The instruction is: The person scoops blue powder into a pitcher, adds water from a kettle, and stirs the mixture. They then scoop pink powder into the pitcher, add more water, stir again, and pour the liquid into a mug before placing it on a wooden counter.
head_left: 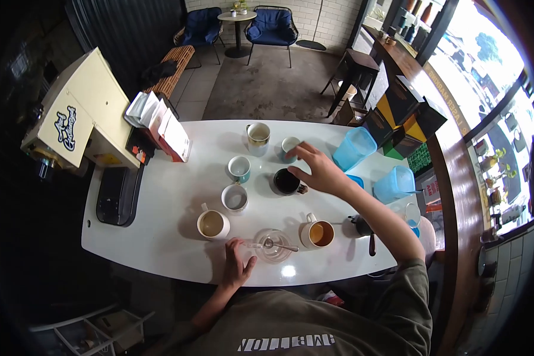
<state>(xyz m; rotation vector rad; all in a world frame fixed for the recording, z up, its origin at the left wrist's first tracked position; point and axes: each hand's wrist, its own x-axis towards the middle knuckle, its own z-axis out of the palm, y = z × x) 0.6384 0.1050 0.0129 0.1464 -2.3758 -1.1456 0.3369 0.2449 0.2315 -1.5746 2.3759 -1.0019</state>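
My right hand (pixel 321 171) is stretched over the table with thumb and fingers apart. Its fingertips overlap the near side of a small pale cup (pixel 290 143), while the thumb is above the rim of a mug of dark liquid (pixel 285 183). Near the front edge, my left hand (pixel 237 266) lies with its thumb spread from the fingers. Those fingertips are right at the handle of a clear glass vessel (pixel 274 254) with a metal spoon (pixel 283 246) across it. A white mug (pixel 212 225) stands to its left, and a mug with brown liquid (pixel 317 232) to its right.
More cups stand mid-table: a white one (pixel 234 198), a teal-and-white one (pixel 240 169) and a tall mug (pixel 258 139). Blue plastic pitchers (pixel 355 149) and a dark pot (pixel 361 225) are at right. A cream machine (pixel 80 115) and a paper bag (pixel 167 132) occupy the left.
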